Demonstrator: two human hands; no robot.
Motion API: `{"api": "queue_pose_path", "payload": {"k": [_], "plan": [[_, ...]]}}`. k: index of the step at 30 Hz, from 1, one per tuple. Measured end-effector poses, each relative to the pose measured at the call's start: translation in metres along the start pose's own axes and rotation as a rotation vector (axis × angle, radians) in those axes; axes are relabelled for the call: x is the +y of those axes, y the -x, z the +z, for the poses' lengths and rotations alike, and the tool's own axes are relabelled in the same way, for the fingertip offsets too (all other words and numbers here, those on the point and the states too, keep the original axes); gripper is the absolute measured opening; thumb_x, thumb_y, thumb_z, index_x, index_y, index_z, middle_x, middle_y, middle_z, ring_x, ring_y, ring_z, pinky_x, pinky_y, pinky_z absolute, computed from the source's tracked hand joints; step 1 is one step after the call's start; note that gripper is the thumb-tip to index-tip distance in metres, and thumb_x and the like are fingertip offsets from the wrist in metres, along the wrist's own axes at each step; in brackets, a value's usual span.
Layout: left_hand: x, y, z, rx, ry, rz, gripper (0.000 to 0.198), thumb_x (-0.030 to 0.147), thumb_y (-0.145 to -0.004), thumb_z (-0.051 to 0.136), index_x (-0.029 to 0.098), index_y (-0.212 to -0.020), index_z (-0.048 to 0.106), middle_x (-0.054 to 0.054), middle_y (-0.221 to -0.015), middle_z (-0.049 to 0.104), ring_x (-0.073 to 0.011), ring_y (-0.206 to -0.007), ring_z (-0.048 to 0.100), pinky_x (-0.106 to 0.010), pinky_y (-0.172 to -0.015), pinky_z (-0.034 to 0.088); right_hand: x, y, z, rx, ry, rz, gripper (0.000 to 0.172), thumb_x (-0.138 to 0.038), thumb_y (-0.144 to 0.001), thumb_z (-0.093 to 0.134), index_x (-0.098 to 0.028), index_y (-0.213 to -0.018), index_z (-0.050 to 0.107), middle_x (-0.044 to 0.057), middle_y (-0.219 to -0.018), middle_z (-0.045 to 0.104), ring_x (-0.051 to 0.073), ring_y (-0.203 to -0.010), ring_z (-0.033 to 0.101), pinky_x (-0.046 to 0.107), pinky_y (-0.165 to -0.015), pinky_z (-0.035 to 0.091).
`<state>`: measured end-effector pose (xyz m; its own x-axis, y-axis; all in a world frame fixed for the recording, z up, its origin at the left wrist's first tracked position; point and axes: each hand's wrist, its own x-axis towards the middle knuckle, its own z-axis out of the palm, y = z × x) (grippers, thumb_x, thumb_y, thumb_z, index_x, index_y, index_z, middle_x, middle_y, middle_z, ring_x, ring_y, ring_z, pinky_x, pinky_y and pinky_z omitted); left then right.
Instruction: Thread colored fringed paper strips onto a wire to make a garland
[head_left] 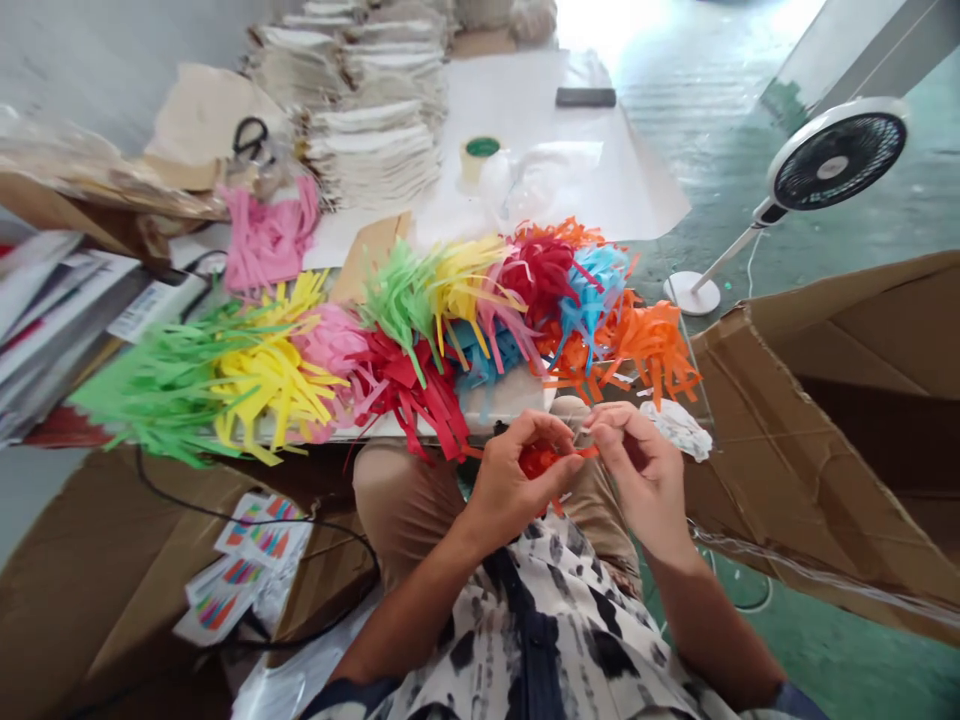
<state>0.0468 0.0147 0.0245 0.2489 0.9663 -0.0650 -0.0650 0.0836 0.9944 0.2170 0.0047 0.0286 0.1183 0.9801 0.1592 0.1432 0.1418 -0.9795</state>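
Both hands are raised over my lap at the table's front edge. My left hand (525, 470) is closed round an orange paper tassel (538, 460), whose strips hang below the fingers. Close beside it, my right hand (637, 475) pinches at the tassel's end, where a thin whitish strand shows between the fingertips; what exactly it grips is too small to tell. Fringed paper tassels lie along the table just beyond: green (165, 385), yellow (277, 385), red (412, 385), blue (596, 290) and orange (660, 345).
Stacks of pale folded sheets (375, 150), a tape roll (478, 160), black scissors (250, 138) and pink tassels (270, 235) are on the table. Cardboard boxes (795, 440) stand at the right and lower left. A white fan (836, 165) stands at the back right.
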Motion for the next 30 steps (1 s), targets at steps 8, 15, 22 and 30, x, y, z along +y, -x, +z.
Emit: {"api": "queue_pose_path", "payload": {"k": [8, 15, 22, 30], "plan": [[0.028, -0.05, -0.018, -0.155, -0.479, 0.301, 0.012, 0.039, -0.097, 0.077, 0.028, -0.098, 0.083, -0.006, -0.097, 0.08, -0.0236, -0.094, 0.068, -0.034, -0.09, 0.047, 0.011, -0.033, 0.0, 0.294, -0.267, 0.079, 0.029, -0.05, -0.103, 0.067, -0.024, -0.093, 0.059, -0.004, -0.069, 0.06, 0.011, -0.057, 0.048, 0.024, -0.055, 0.037], [0.019, -0.135, -0.02, -0.286, -0.865, 0.556, 0.018, 0.028, -0.1, 0.07, 0.029, -0.09, 0.085, -0.009, -0.099, 0.076, -0.0259, -0.099, 0.057, -0.04, -0.096, 0.039, 0.037, -0.044, 0.014, 0.272, -0.098, 0.15, 0.037, -0.058, -0.104, 0.06, -0.024, -0.092, 0.055, -0.005, -0.069, 0.056, 0.012, -0.059, 0.048, 0.026, -0.058, 0.039], [0.011, -0.175, 0.009, -0.457, -1.042, 0.701, 0.024, 0.009, -0.09, 0.076, 0.023, -0.071, 0.076, -0.01, -0.094, 0.068, -0.027, -0.102, 0.056, -0.04, -0.091, 0.036, 0.052, -0.039, 0.011, 0.262, 0.03, 0.159, 0.037, -0.06, -0.107, 0.054, -0.024, -0.1, 0.057, -0.006, -0.075, 0.048, 0.014, -0.064, 0.043, 0.029, -0.059, 0.036], [0.03, -0.206, 0.002, -0.341, -0.412, 0.611, 0.014, 0.023, -0.087, 0.084, 0.034, -0.094, 0.089, -0.005, -0.093, 0.076, -0.0199, -0.089, 0.064, -0.037, -0.089, 0.047, 0.053, -0.073, -0.002, 0.26, 0.228, 0.147, 0.037, -0.06, -0.106, 0.047, -0.026, -0.092, 0.053, 0.001, -0.079, 0.065, 0.021, -0.07, 0.058, 0.035, -0.07, 0.042]]}}
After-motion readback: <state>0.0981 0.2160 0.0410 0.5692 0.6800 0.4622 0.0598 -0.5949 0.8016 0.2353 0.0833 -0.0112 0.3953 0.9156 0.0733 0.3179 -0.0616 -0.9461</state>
